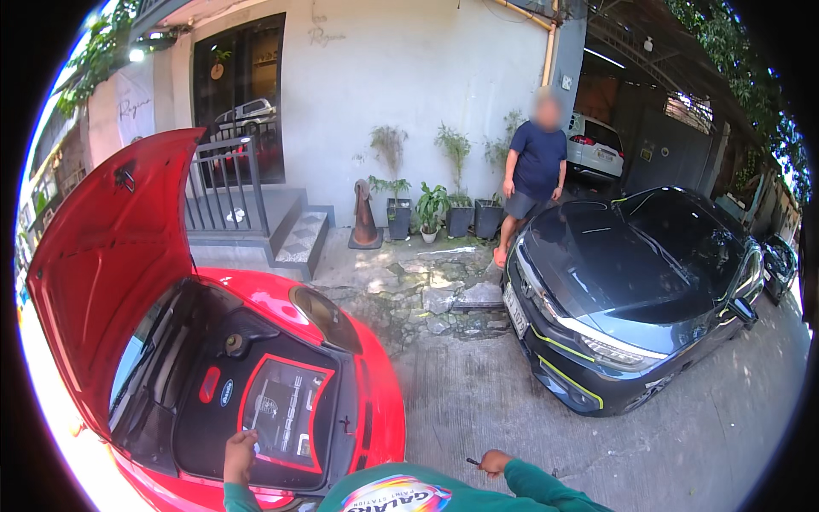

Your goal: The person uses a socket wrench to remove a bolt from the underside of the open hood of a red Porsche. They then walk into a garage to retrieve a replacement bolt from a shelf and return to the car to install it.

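Note:
In front of me stands a red car (375, 375) with its front lid (111, 230) raised. Over the edge of its open front compartment (192, 427), my left hand (240, 456) is closed, fingertips together; a small pale bit shows by them, too small to name. Below the hand, the compartment holds a dark panel (277, 410) framed in red. My right hand (495, 462), low over the concrete beside the car, is closed around a small dark stick-like thing (473, 462) whose end pokes out to the left. Green sleeves cover both my forearms.
A dark grey car (597, 282) with yellow-green trim stands at the right. A person (537, 171) in a dark blue shirt stands beside it. Potted plants (432, 209) and a worn traffic cone (364, 218) line the wall. Steps with a railing (230, 188) rise behind the red car.

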`<state>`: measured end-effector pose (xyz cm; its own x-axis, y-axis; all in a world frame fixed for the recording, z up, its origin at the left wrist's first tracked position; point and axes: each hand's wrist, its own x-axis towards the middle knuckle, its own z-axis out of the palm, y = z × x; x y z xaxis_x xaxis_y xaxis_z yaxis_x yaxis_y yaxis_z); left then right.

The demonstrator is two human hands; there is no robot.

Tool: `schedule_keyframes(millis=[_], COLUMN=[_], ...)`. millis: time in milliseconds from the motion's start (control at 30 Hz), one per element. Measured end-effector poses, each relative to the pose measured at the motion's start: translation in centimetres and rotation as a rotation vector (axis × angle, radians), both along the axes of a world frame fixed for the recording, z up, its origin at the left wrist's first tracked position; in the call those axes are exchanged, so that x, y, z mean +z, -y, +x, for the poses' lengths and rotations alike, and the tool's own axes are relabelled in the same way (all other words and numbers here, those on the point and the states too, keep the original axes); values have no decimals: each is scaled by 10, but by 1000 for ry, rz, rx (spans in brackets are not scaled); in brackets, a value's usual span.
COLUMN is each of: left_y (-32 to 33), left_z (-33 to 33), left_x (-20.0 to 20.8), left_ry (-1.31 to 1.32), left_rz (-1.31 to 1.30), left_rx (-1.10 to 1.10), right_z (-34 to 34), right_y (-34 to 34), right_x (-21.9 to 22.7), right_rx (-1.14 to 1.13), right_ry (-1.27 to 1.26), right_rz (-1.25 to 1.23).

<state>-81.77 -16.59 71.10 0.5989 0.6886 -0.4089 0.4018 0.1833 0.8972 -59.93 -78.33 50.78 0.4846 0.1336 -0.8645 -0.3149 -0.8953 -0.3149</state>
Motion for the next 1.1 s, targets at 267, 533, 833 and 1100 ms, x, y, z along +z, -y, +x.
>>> schedule_keyframes(millis=[267,533,833,1100], left_y=[-32,-62,-80,-79], left_z=[28,40,9,38], left_x=[59,52,-101,1], left_ry=[133,-7,-333,-100], left_rz=[68,-115,-266,12], left_rx=[72,-46,-104,33], right_z=[83,95,98,107], right_y=[-22,-14,-9,-24], right_x=[19,-19,-20,-17], right_rx=[-39,-48,-94,-61], right_ry=[50,11,-57,-51], right_rz=[-48,-74,-92,-131])
